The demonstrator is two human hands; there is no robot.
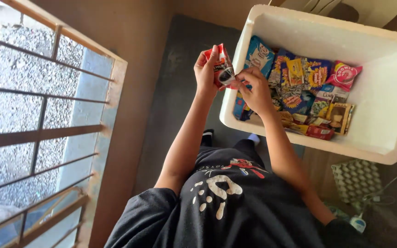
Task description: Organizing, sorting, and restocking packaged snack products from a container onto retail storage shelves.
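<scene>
Item: small red packet (pixel 221 66), held in air beside rim of white foam box (pixel 391 92). Left hand (pixel 206 69) clasps packet body; right hand (pixel 253 89) pinches lower corner. Risk: two-point pinch slips, packet likely drops to dark floor (pixel 180 92), missing snack packets (pixel 299 87).
</scene>
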